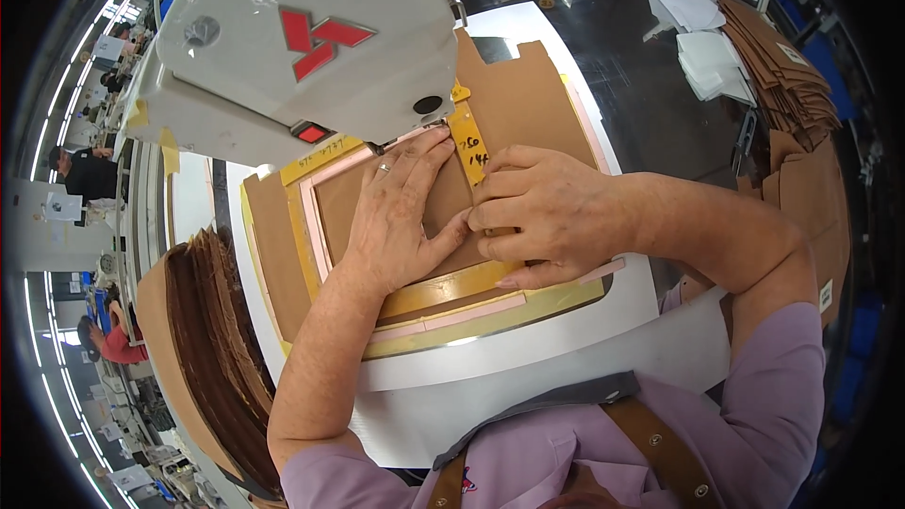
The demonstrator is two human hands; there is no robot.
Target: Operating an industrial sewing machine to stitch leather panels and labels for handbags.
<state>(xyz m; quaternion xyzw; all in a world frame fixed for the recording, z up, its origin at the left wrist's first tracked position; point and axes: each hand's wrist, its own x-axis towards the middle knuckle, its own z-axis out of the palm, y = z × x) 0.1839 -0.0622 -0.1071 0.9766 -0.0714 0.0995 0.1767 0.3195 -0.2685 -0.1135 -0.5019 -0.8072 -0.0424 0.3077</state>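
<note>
My left hand (405,212) lies flat with fingers stretched out on a brown leather-like panel (347,203), its fingertips close under the head of a grey-white sewing machine (283,47). Around the panel runs a yellow template frame (443,292), handwritten on in places and edged with pink strips (471,312). Just right of the left thumb, my right hand (561,212) rests with fingers curled at the frame's right bar. Whatever those fingers pinch is hidden. More brown material (528,85) extends beyond the frame, over a white board (490,349).
A stack of curved brown pieces (179,330) stands at the left. More brown pieces (778,66) are piled at the far right, beside white sheets (712,66) and a dark slim tool (746,141). The machine head overhangs the upper left. Other people (85,174) sit far off.
</note>
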